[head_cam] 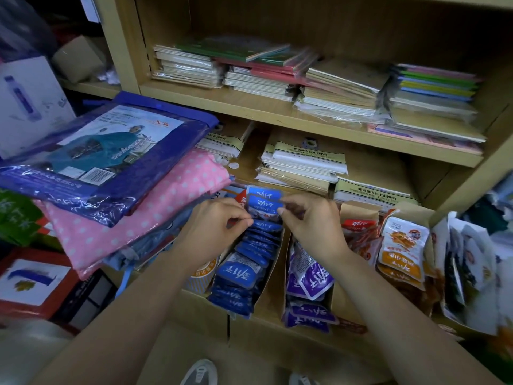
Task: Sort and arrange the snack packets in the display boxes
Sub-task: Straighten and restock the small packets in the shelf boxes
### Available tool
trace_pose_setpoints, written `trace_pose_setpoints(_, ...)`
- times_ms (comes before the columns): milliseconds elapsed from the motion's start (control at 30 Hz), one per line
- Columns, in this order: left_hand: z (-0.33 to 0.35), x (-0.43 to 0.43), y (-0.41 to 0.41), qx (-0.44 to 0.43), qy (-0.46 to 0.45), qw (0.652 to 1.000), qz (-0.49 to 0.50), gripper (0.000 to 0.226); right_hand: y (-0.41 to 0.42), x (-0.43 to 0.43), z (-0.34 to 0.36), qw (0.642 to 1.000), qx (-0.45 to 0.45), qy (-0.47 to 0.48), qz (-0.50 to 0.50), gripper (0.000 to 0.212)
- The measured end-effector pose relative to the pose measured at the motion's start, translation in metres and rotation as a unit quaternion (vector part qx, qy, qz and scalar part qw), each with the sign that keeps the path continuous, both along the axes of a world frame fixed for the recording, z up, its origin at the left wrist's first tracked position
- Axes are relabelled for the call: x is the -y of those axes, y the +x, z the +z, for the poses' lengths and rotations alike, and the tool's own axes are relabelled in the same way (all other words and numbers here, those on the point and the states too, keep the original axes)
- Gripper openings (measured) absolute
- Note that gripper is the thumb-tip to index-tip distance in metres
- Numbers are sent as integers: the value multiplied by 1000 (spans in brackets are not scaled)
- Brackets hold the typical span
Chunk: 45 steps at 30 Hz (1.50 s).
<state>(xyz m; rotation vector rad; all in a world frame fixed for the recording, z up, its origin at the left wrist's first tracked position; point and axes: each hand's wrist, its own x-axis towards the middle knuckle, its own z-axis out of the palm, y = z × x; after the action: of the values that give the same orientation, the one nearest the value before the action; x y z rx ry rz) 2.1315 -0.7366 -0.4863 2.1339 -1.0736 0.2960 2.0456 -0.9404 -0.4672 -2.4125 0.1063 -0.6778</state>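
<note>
- Pink dotted bundle [144, 207] overhanging from the left: keep the left forearm clear of it.
- Left hand [219, 220] pinching the left edge of the upright blue packet [263, 205]: keep the pinch light and near the top corner.
- Blue packet at the far end of the blue row [244, 270] in the leftmost display box [274, 268]: seat it upright, label forward, flush with its neighbours.
- Right hand [308, 218] pinching the opposite edge, apart from the left: hold both level, lower squarely.
- Purple packets [311, 276] slumped in the next box, orange packets [399, 262] beyond: probably next for straightening; avoid nudging them now.
</note>
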Motion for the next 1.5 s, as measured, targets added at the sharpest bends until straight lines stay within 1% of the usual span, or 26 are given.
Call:
trace_pose_setpoints(67,0,0,1,19,7,1000,-12,10,-3,-4,2,999,27,7,36,26)
trace_pose_setpoints(133,1,1,1,36,16,999,-18,9,-2,-6,4,998,47,-7,51,23)
trace_pose_setpoints(200,-1,3,-1,51,16,998,-20,5,0,-5,4,997,65,-19,32,20)
trace_pose_setpoints(267,-2,5,-3,56,-8,998,-9,3,2,-4,5,996,88,-28,19,17)
trace_pose_setpoints(367,0,5,-4,41,-79,996,22,7,1,-4,5,993,109,-32,31,15)
trace_pose_setpoints(467,-1,3,-4,13,-97,995,30,12,4,-3,4,997,55,-33,39,16)
trace_pose_setpoints(533,-6,3,-4,-33,-108,993,38,13,5,-2,2,998,2,-47,48,19)
trace_pose_setpoints(600,-10,2,-4,-72,-116,989,49,15,2,0,1,997,-30,-53,56,23)
trace_pose_setpoints(667,-6,-3,-6,-85,-102,990,49,20,-5,0,0,997,-8,-40,59,27)
trace_pose_setpoints(733,2,-12,-8,-63,-78,995,18,24,-15,-2,2,997,29,-11,68,28)
trace_pose_setpoints(767,5,-18,-10,-43,-52,998,-3,24,-21,-3,3,996,32,-9,78,29)
trace_pose_setpoints(833,8,-29,-16,-17,21,999,-36,27,-31,-6,1,994,0,-46,99,38)
trace_pose_setpoints(900,5,-35,-20,-5,79,996,-38,35,-35,-10,-4,988,-49,-98,112,47)
trace_pose_setpoints(967,0,-34,-26,14,102,995,-12,44,-37,-14,-10,981,-91,-126,114,51)
trace_pose_setpoints(1033,-8,-29,-27,31,104,994,2,47,-38,-16,-14,980,-97,-136,104,53)
trace_pose_setpoints(1100,-15,-25,-24,66,97,993,-1,40,-40,-16,-17,984,-85,-129,88,49)
trace_pose_setpoints(1200,-23,-20,-17,138,86,986,-24,11,-41,-20,-21,987,-80,-124,69,46)
trace_pose_setpoints(1267,-28,-18,-15,153,63,986,-27,17,-42,-21,-22,989,-68,-116,63,46)
trace_pose_setpoints(1333,-27,-17,-14,139,39,989,-20,19,-42,-22,-21,991,-50,-109,66,50)
trace_pose_setpoints(1433,-14,-18,-8,102,-12,995,4,12,-41,-23,-17,993,-20,-88,73,59)
trace_pose_setpoints(1500,-4,-19,-7,74,-38,996,25,11,-37,-26,-16,992,13,-99,71,61)
